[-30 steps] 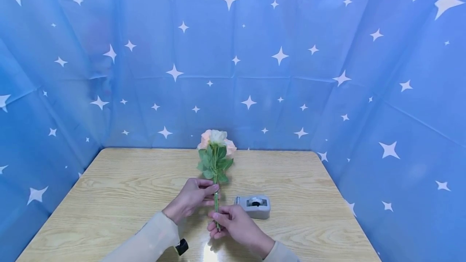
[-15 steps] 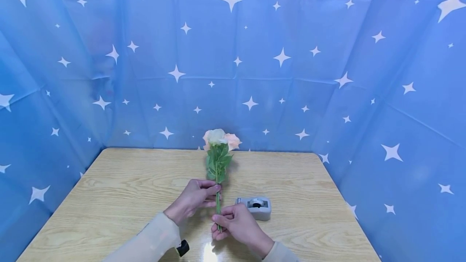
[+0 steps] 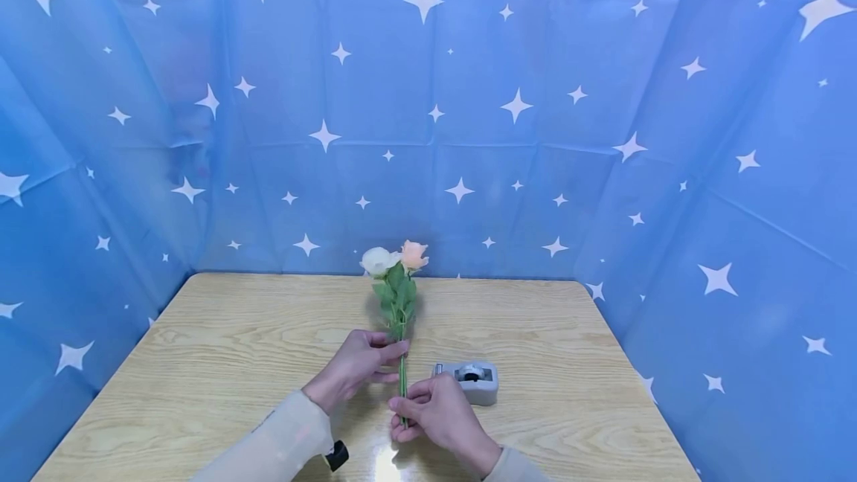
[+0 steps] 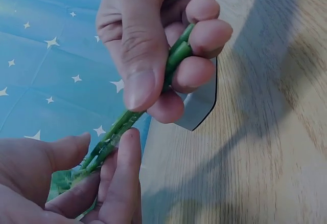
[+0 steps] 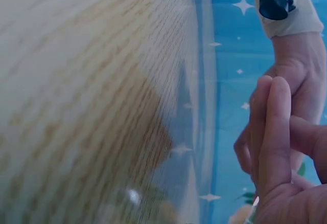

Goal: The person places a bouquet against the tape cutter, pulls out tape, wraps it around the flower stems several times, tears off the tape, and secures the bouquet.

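Two artificial flowers show in the head view, a white one (image 3: 379, 262) and a peach rose (image 3: 414, 255), with green leaves (image 3: 396, 292) below the blooms. My left hand (image 3: 361, 363) holds the bundled stems (image 3: 402, 374) between thumb and fingers just under the leaves. Lower down, my right hand (image 3: 438, 411) pinches the stem ends. In the left wrist view the right hand (image 4: 153, 40) grips the cut ends, and shiny clear tape (image 4: 116, 139) lies on the stems beside the left hand (image 4: 76, 183). The right wrist view shows the right hand's fingers (image 5: 273, 127) in front of the left hand.
A grey tape dispenser (image 3: 477, 384) with a roll stands on the wooden table (image 3: 268, 311), just right of the stems. Blue star-patterned cloth (image 3: 428, 169) hangs behind and along both sides. A black device (image 3: 336, 455) sits at the left sleeve.
The bouquet has turned about its stems: the white flower has swung left, and one peach bloom stands on its right. Both hands have shifted slightly right and keep hold of the stems.
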A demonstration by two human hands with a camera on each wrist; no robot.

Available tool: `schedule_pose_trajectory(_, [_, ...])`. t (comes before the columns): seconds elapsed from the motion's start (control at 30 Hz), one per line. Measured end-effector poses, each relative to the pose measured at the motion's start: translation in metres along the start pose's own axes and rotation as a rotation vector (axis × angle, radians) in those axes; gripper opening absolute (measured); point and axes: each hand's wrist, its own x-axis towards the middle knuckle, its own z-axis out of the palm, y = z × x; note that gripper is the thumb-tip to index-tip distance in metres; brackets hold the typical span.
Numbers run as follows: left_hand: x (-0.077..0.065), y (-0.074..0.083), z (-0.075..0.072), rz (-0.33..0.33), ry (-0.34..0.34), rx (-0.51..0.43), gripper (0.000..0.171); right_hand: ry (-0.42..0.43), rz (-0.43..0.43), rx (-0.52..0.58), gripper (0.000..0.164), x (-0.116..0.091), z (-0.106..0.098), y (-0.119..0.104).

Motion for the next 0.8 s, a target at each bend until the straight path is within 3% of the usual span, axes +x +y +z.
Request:
schedule_pose_trajectory(0.3, [0.002, 0.000, 0.009, 0.015, 0.057, -0.006, 0.033, 0.030, 0.004, -0.039, 0.014, -0.001, -0.001, -0.001])
schedule_pose_trajectory(0.57, [0.001, 0.002, 0.010, 0.029, 0.035, 0.001, 0.032, -0.073, -0.022, -0.003, 0.020, -0.002, -0.011, 0.002])
schedule_pose_trajectory(0.8, [0.002, -0.002, 0.010, 0.012, 0.011, -0.057, 0.029, -0.124, -0.020, 0.069, 0.027, 0.001, -0.015, 0.006])
